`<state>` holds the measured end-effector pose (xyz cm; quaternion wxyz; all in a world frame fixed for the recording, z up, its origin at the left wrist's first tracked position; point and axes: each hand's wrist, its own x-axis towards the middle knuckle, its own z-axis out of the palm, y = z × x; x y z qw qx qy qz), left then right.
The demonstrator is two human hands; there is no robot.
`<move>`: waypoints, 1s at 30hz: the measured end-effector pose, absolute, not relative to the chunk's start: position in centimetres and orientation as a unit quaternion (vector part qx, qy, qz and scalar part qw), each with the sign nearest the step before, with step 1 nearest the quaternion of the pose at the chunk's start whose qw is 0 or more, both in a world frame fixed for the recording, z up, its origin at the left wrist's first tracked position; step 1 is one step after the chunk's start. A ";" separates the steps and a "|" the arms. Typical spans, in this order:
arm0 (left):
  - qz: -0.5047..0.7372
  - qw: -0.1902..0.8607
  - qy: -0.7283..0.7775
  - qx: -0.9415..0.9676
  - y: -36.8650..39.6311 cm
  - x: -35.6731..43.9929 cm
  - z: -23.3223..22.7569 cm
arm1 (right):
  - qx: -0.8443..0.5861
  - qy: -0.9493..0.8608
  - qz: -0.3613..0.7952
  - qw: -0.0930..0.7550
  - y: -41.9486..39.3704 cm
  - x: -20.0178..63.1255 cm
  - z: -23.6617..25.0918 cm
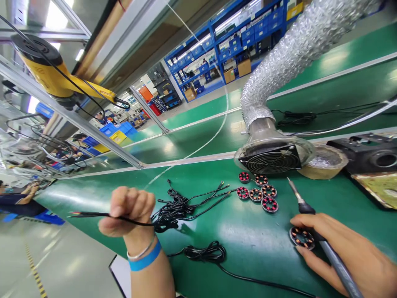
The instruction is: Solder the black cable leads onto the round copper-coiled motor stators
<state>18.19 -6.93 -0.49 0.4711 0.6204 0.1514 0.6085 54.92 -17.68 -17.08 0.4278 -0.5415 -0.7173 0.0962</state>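
My right grip (356, 244) hides part of the soldering iron (333, 259), whose rear end the bottom edge cuts off. My left grip (132, 205) covers a stretch of black cable (96, 214); I can't count its tiny wire ends (73, 214).

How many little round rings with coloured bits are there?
7. One ring is in the right hand; six more rings are bunched on the green table near the fan: two behind, three in the middle, one in front.
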 end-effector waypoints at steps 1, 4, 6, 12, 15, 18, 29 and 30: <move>0.552 0.491 0.200 0.643 -7.4 20.5 -0.9 | -0.527 -0.742 0.106 0.399 -17.7 55.1 -16.8; 0.257 0.530 0.398 0.703 -9.0 27.8 -3.4 | -0.501 -0.776 0.111 0.368 -18.1 55.3 -15.6; 0.144 0.511 0.430 0.730 -9.8 31.6 -5.5 | -0.499 -0.760 0.102 0.405 -18.5 55.0 -14.6; 0.082 0.446 0.437 0.777 -10.7 34.6 -9.2 | -0.491 -0.707 0.166 0.482 -18.7 53.7 -13.1; 0.075 0.441 0.440 0.778 -10.7 34.4 -9.6 | -0.474 -0.705 0.173 0.498 -18.6 53.4 -13.2; 0.068 0.454 0.424 0.780 -10.6 34.2 -9.6 | -0.466 -0.704 0.170 0.509 -18.6 53.2 -13.5; 0.146 0.510 0.310 0.789 -12.9 34.7 -10.1 | -0.443 -0.691 0.160 0.548 -18.7 52.5 -13.6; 0.144 0.522 0.324 0.776 -13.2 34.9 -10.5 | -0.453 -0.686 0.169 0.544 -18.8 52.4 -13.6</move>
